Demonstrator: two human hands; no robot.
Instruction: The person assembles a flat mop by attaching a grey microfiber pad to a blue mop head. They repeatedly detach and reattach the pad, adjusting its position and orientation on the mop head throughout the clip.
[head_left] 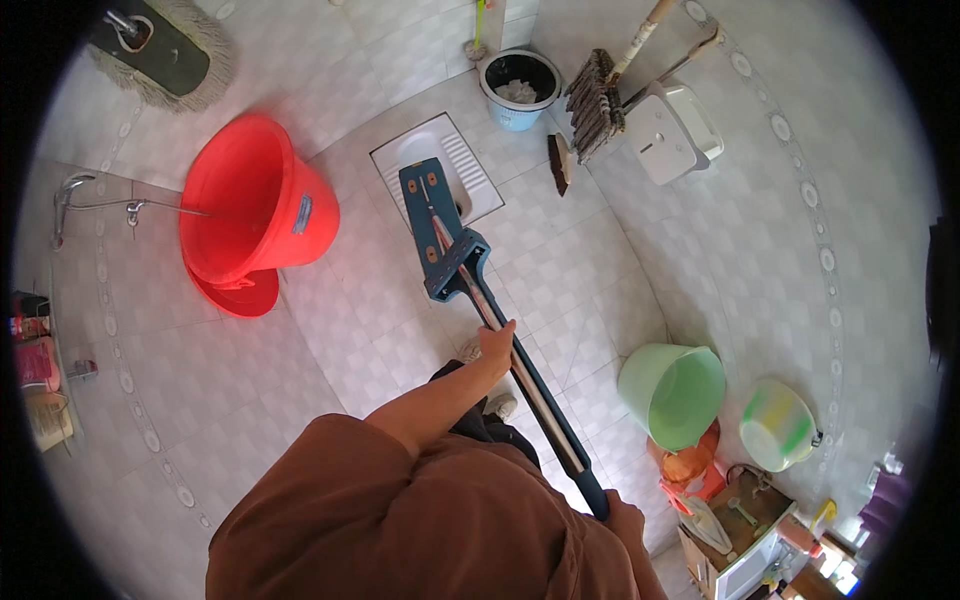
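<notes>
A flat mop with a long metal pole (541, 408) slants across the middle of the view. My left hand (496, 347) is closed around the pole partway up. Lower down, my right hand (624, 520) grips the dark end of the handle. The blue mop plate (421, 205) lies over the left part of a white squat toilet (484, 180) set in the tiled floor. A dark blue squeezer frame (462, 262) surrounds the pole just below the plate. Whether the plate touches the toilet I cannot tell.
Left stands a big red bucket (318, 215). Beyond the toilet are a light blue waste bin (513, 117), a brush (558, 165) and a worn broom (596, 105). At right are a pale green bucket (645, 390), a small white-green pail (775, 425) and a cluttered cabinet (735, 510).
</notes>
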